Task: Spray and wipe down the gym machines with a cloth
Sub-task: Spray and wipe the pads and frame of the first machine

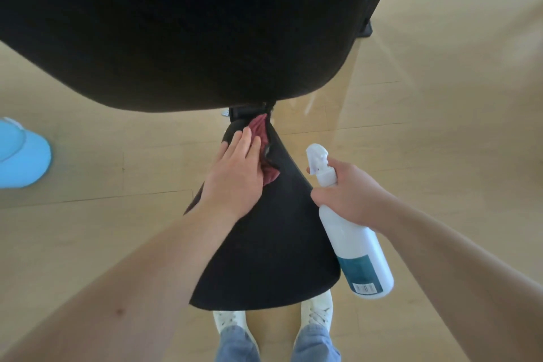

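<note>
Two grips: the left grip (pixel 235 173) lies flat, fingers straight, pressing a crumpled dark-red cloth (pixel 260 129) onto the narrow end of the black padded seat (pixel 264 244); the right grip (pixel 349 197) curls round a white, teal-labelled spray bottle (pixel 361 247) just beside the seat's right edge.

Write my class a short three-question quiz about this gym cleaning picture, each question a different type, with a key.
1. True or false: the left hand presses a red cloth on the black seat pad.
2. The right hand grips: A a brush; B a white spray bottle; C nothing.
3. Fill in: the object on the floor at far left is coloured ____.
Key: 1 true; 2 B; 3 blue.
</note>
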